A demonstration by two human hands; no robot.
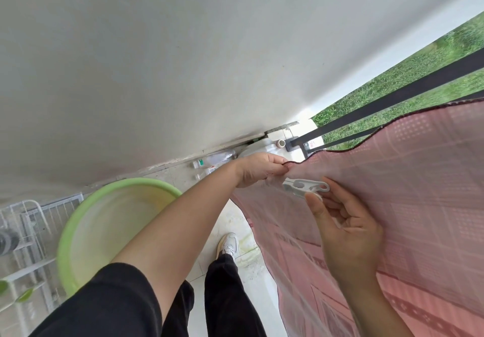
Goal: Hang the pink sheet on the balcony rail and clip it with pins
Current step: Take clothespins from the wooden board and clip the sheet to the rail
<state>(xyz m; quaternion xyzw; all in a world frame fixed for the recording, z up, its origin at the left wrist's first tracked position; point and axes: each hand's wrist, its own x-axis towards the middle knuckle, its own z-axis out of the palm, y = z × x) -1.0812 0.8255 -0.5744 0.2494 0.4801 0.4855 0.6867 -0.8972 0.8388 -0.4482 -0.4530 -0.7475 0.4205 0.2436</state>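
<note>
Head view: the pink sheet [408, 184] is already draped over the balcony rail [392, 98], with its dark hem running along the top and the cloth hanging down toward the floor. The left hand [258, 169] pinches the hem at the sheet's near end, fingers curled on the fabric, holding that edge taut. Just beside it, on the sheet side, the right hand [348, 229] grips one white pin [305, 187] by its tail between thumb and forefinger; the remaining fingers are loosely curled. The pin's nose points at the left hand's fingertips and lies against the cloth. Whether it already bites the fabric cannot be determined. No other pin is visible on the part of the hem shown. Below the left arm, a green basin [112, 229] stands on the floor. Status, as judged: hanging is complete; clipping is in hand at the first visible point. Remaining: seat this pin over hem and rail, then pin farther along.
</note>
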